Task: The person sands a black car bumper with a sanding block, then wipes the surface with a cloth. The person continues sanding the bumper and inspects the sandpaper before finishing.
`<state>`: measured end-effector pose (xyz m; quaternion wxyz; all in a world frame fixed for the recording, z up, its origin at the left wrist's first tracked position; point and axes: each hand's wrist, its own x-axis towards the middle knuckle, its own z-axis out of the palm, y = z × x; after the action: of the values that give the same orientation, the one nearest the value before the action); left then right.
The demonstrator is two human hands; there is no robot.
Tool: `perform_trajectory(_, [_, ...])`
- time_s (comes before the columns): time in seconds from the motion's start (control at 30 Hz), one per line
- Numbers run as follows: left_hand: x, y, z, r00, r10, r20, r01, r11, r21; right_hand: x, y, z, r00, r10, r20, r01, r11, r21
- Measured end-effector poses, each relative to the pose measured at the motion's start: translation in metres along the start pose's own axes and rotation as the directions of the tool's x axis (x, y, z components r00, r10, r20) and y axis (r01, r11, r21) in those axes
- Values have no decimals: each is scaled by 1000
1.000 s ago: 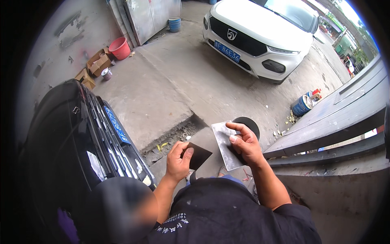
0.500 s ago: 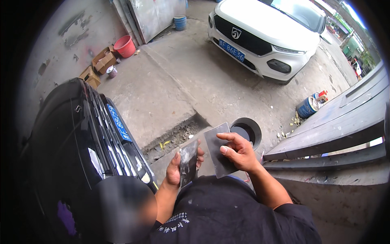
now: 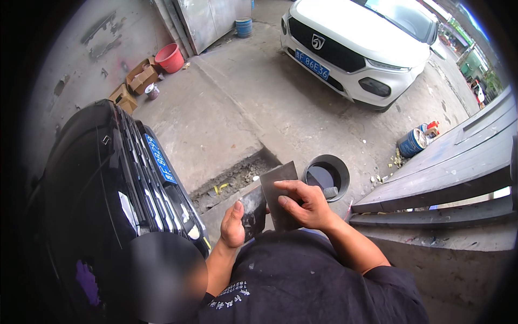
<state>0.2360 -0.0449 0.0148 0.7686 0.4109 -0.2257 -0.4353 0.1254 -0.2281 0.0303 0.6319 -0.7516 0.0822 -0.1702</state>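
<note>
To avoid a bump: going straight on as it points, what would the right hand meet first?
Likely the left plate, as the right hand with its plate points left; depth is unclear.

Concrete floor (image 3: 216,129), white car (image 3: 337,32), dark bucket (image 3: 344,171), red tub (image 3: 171,62), cardboard boxes (image 3: 141,81), perhaps a tin (image 3: 152,93)

R fingers (image 3: 295,187) holding dk rect. plate (image 3: 281,174).

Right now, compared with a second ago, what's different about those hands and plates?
The right hand has moved left, bringing its grey plate toward the left hand, whose dark plate has turned to show a whitish-smeared face. Neither was let go. The white car and black car stayed put.
</note>
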Motion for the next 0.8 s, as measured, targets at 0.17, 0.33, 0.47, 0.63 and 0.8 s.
perform_trajectory(0.17, [-7,-2,-7,999,-43,27,43,999,9,0,-11,-3,1000,1,-14,-3,993,-121])
perform_trajectory(0.33, [-7,6,-3,1000,-10,27,6,993,118,2,-22,5,993,-115,42,121,961,-247])
perform_trajectory(0.47, [-12,1,-15,996,-70,59,66,996,57,5,-27,-3,998,68,20,-65,992,-105])
perform_trajectory(0.63, [-13,7,-14,992,-90,89,78,989,129,9,-27,18,923,-376,80,382,873,-304])
perform_trajectory(0.8, [-16,6,-9,993,-106,46,102,992,74,9,-29,14,932,-347,106,359,833,-421])
